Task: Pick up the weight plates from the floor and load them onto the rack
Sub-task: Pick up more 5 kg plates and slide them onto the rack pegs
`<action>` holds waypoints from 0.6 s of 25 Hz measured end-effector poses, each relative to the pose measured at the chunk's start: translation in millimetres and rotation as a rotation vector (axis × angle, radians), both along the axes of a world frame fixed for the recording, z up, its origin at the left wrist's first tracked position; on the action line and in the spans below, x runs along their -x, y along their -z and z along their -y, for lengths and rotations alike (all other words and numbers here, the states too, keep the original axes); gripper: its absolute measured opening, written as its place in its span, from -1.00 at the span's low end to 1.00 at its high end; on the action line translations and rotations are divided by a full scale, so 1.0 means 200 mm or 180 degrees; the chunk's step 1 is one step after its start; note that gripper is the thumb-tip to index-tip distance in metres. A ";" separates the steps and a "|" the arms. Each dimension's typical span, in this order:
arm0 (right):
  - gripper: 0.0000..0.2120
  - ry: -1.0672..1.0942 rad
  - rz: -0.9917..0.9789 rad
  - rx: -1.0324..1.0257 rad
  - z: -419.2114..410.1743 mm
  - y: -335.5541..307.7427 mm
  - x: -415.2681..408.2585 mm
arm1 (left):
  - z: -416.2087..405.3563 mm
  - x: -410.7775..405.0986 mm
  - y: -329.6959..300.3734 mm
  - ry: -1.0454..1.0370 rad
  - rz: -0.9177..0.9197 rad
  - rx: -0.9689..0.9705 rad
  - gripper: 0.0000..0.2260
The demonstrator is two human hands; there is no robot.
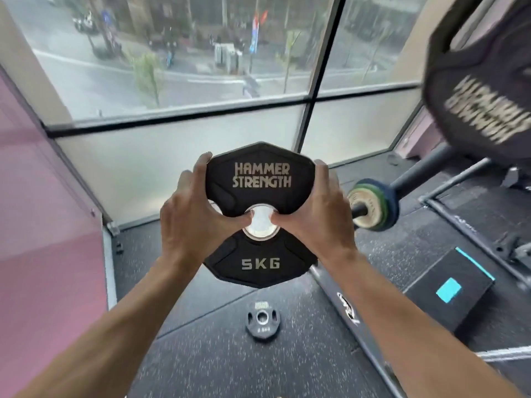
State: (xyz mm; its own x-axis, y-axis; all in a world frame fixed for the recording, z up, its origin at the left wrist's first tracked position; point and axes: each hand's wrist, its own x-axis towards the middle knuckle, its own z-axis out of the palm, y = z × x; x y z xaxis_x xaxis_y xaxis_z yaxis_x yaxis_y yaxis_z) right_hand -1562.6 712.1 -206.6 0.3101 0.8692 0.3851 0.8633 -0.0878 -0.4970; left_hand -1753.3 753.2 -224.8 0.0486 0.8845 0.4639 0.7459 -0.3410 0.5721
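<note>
A black 5 kg weight plate (pixel 260 179) marked HAMMER STRENGTH is held upright in the air in front of me. My left hand (pixel 195 216) grips its left side, fingers over the edge and thumb at the steel centre hole. My right hand (pixel 313 216) grips the right side the same way. Below on the floor lies a small black 2.5 kg plate (pixel 262 320), flat and alone. A large black plate (pixel 482 110) hangs on the rack at the upper right, blurred.
A barbell (pixel 413 182) with small coloured plates (pixel 373 206) lies on the floor at the right, near the rack's base bars (pixel 471 234). A black box with teal marks (pixel 451 288) sits on the rubber floor. A window wall is ahead, a pink wall (pixel 43 225) on the left.
</note>
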 end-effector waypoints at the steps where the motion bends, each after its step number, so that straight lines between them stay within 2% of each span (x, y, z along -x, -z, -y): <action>1: -0.10 0.0082 0.0018 -0.0162 0.04 -0.16 -0.02 | 0.01 -0.02 -0.16 0.0057 0.0040 -0.0204 0.00; 7: 0.01 0.0623 0.0152 -0.1081 0.38 -0.93 -0.16 | 0.12 -0.23 -0.94 0.0554 0.0414 -0.1170 0.07; 15: 0.06 0.1576 0.0620 -0.1633 1.04 -1.51 -0.24 | 0.49 -0.55 -1.48 0.1825 0.1270 -0.1870 0.08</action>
State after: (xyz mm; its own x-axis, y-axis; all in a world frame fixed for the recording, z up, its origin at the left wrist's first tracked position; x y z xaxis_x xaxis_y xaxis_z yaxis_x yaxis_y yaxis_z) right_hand -1515.2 504.8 94.5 0.5038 0.3412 0.7936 0.8597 -0.2877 -0.4220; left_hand -1644.2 655.7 71.4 0.1472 0.3905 0.9087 0.1565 -0.9164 0.3685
